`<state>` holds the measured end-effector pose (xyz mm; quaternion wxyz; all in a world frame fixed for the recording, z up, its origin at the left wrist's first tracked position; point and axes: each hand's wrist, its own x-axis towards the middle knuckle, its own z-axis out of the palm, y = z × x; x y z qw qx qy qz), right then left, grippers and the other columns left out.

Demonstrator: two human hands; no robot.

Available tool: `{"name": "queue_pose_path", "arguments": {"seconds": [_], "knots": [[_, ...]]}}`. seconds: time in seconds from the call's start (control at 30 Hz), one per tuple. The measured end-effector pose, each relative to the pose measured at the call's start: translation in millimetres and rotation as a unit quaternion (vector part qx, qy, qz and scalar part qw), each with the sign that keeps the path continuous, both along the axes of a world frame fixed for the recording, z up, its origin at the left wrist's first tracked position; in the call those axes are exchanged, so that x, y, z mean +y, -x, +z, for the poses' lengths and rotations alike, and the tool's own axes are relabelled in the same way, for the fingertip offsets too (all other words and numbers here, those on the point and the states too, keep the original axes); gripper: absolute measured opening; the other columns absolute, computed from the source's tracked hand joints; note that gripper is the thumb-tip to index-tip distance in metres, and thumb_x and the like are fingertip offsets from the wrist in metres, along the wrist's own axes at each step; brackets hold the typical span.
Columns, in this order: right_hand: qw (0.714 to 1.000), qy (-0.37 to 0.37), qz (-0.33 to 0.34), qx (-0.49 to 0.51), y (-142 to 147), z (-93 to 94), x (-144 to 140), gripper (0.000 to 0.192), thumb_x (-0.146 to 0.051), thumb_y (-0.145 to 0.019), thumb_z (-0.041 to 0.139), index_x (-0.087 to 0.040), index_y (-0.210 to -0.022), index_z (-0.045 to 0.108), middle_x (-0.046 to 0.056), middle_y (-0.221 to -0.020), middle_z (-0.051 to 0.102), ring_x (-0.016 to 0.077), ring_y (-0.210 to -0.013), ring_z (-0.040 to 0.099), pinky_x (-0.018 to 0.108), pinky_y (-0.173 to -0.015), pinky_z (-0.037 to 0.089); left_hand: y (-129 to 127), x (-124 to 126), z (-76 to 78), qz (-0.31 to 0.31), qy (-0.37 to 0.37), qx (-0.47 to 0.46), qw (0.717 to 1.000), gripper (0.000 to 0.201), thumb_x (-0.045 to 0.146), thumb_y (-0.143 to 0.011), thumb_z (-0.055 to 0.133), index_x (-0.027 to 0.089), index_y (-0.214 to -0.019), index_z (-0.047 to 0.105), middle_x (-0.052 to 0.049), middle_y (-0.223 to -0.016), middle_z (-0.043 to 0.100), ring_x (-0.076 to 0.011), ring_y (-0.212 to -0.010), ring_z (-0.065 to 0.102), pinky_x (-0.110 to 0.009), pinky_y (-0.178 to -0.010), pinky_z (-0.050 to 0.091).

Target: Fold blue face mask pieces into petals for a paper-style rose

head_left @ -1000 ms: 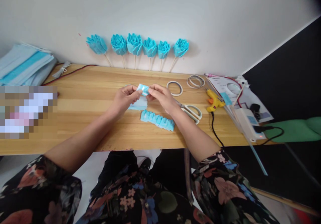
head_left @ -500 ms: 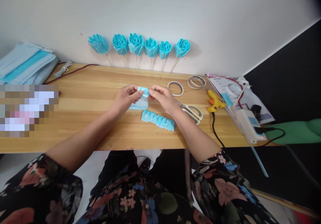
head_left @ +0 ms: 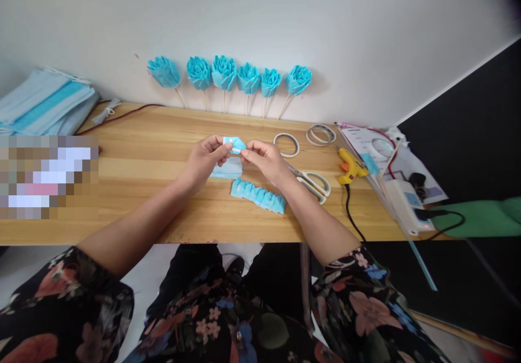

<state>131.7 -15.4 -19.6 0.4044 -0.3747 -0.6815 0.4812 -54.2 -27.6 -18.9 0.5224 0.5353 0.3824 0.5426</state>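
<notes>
Between my two hands is a small folded piece of light blue mask fabric [head_left: 233, 144], one corner of it turned down on the right. My left hand [head_left: 208, 155] pinches its left end between thumb and fingers. The fingertips of my right hand [head_left: 264, 159] are closed on its right corner. Flat on the table just below them lies a stack of pale blue fabric pieces [head_left: 228, 169], partly covered by my left hand. Nearer to me, a row of folded blue petals [head_left: 258, 196] overlaps in a slanting line.
Several blue fabric flowers on sticks [head_left: 223, 74] lean against the wall. Right of my hands are tape rolls [head_left: 286, 145], scissors [head_left: 313, 184], a yellow glue gun [head_left: 350, 166] and a power strip [head_left: 409, 205]. Face masks [head_left: 44, 102] are piled at the left.
The right upper corner of the fabric piece is now folded down, making a slanted edge. My right fingers have shifted slightly with it. The whole view has moved a little.
</notes>
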Motion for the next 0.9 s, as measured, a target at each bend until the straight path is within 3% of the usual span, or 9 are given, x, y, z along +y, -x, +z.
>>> {"name": "queue_pose_path", "arguments": {"seconds": [0.3,0.47,0.63,0.9], "knots": [[0.999,0.012,0.026,0.024,0.8,1.5,-1.1,0.035,-0.052,-0.09,0.061,-0.019,-0.08,0.066,0.001,-0.081,0.069,0.0128,-0.079,0.06,0.026,-0.078,0.047,0.1,-0.8,-0.7,0.002,0.002,-0.005,1.0,0.026,0.037,-0.078,0.077,0.017,-0.073,0.061,0.003,-0.059,0.055,-0.0075,-0.052,0.045,-0.022,-0.051,0.036],[1.0,-0.001,-0.015,0.01,2.5,-1.6,0.1,0.03,-0.048,-0.083,0.07,-0.019,-0.076,0.063,-0.002,-0.072,0.064,0.0114,-0.068,0.056,0.026,-0.069,0.044,-2.1,-3.8,-0.9,-0.008,0.023,0.024,0.999,0.024,0.036,-0.078,0.076,0.017,-0.074,0.06,0.002,-0.062,0.059,-0.0083,-0.053,0.048,-0.022,-0.053,0.038],[0.998,-0.007,-0.059,0.032,1.4,-4.4,3.6,0.03,-0.048,-0.084,0.067,-0.02,-0.074,0.059,-0.003,-0.072,0.064,0.012,-0.071,0.057,0.026,-0.07,0.044,-1.5,-5.1,-0.1,-0.021,0.013,0.081,0.996,0.023,0.035,-0.078,0.074,0.017,-0.075,0.06,0.002,-0.064,0.059,-0.0079,-0.054,0.047,-0.022,-0.052,0.038],[0.998,-0.028,-0.046,0.021,2.0,-1.1,1.2,0.032,-0.049,-0.086,0.067,-0.019,-0.075,0.062,-0.002,-0.072,0.063,0.0115,-0.07,0.056,0.026,-0.07,0.044,-2.6,-5.0,-1.7,-0.029,-0.005,0.124,0.992,0.025,0.039,-0.077,0.073,0.017,-0.075,0.061,0.005,-0.058,0.047,-0.0081,-0.053,0.041,-0.022,-0.049,0.031]]}}
